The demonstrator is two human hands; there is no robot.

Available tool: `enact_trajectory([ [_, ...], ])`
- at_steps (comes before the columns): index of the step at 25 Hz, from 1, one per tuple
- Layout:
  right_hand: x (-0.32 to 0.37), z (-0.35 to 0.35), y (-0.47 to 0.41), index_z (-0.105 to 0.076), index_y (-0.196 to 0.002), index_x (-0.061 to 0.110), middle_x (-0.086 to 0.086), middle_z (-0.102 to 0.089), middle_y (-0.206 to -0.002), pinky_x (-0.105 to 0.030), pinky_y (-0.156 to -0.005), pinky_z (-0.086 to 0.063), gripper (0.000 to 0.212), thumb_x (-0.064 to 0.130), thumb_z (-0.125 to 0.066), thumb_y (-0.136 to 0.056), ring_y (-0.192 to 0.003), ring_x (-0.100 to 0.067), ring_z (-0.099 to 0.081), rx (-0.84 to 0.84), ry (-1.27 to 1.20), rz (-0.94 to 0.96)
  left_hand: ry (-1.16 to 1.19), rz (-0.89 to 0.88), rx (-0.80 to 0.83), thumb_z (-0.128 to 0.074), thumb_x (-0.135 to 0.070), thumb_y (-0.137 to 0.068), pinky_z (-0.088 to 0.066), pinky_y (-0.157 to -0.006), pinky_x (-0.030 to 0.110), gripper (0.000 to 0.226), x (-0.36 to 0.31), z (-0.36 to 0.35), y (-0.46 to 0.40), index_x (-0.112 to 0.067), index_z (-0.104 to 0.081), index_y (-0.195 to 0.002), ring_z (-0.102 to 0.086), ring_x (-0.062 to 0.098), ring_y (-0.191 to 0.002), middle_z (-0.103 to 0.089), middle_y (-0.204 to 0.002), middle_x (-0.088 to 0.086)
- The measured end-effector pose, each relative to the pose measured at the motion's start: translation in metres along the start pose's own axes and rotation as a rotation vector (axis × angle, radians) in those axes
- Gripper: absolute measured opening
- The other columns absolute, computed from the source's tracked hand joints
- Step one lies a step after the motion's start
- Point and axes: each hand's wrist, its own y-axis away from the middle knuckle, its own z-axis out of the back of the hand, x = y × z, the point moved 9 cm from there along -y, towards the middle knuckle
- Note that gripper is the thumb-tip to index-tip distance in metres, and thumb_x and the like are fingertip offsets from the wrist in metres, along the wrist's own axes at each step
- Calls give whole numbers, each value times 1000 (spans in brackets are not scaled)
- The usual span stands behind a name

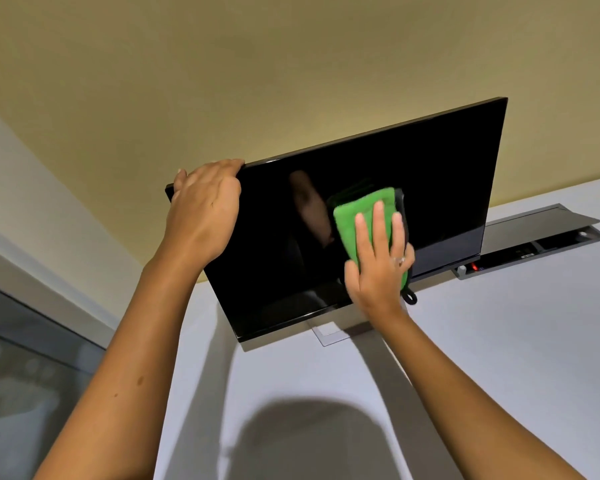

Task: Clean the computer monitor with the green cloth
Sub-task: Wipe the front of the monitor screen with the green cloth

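Your left hand (204,206) sits left of centre in the frame, fingers curled over the top left corner of the monitor (413,188), thumb lying on the bezel, gripping that corner. The monitor fills the middle of the frame, tilted, its screen dark and glossy, and it stands on a white desk (499,358) that spreads across the lower right. Your right hand (378,258) is just right of centre, fingers straight and slightly spread, pressing the cloth (352,220) flat against the lower middle of the screen. The cloth is bright green, folded, with a dark edge along its right side and a small black loop hanging below your palm. There is a ring on one finger of that hand. A dim reflection of hand and cloth shows in the glass just left of the cloth. Under the monitor's lower edge, a pale square stand base (329,336) rests on the desk. At the right edge of the frame, behind the screen, a grey cable tray (548,237) is set into the desk with its lid raised. A yellowish wall (257,64) fills the top.
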Motion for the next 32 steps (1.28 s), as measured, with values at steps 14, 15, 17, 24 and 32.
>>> enact_trajectory([
  [14, 103, -40, 95, -29, -148, 31, 9, -19, -157, -55, -104, -27, 68, 21, -48, -84, -145, -17, -15, 160, 129, 786, -27, -14, -65, -22, -13, -93, -2, -116, 42, 51, 2, -4, 1, -15, -42, -139, -32, 23, -134, -46, -141, 8],
  [15, 85, -39, 96, -29, -148, 31, 9, -19, -157, -56, -105, -26, 66, 23, -47, -85, -145, -17, -14, 155, 148, 758, -25, -9, -86, -20, -15, -90, -2, -116, 42, 54, 1, -3, 2, -15, -43, -139, -32, 23, -134, -46, -141, 7],
  [17, 43, -33, 84, -33, -146, 30, 5, -22, -156, -59, -104, -28, 70, 22, -54, -80, -145, -22, -15, 115, 173, 616, -28, 1, -105, -16, -18, -87, -2, -116, 42, 59, -1, -4, 1, -15, -42, -140, -31, 21, -135, -45, -143, 6],
  [24, -68, 13, -29, -17, -149, 25, -3, -14, -157, -63, -102, -24, 81, 16, -51, -76, -144, -30, -10, -4, -16, -101, -35, -43, -44, -3, -34, -77, -4, -116, 38, 76, -49, -17, -17, -18, -39, -142, -30, 17, -137, -42, -147, 1],
  [32, -5, 11, -43, -22, -149, 24, -1, -17, -156, -63, -105, -21, 77, 24, -54, -79, -144, -31, -16, -34, -11, 153, -40, -128, 22, -9, -25, -84, -4, -117, 38, 66, -116, -48, -50, -18, -34, -146, -27, 16, -140, -37, -150, 2],
])
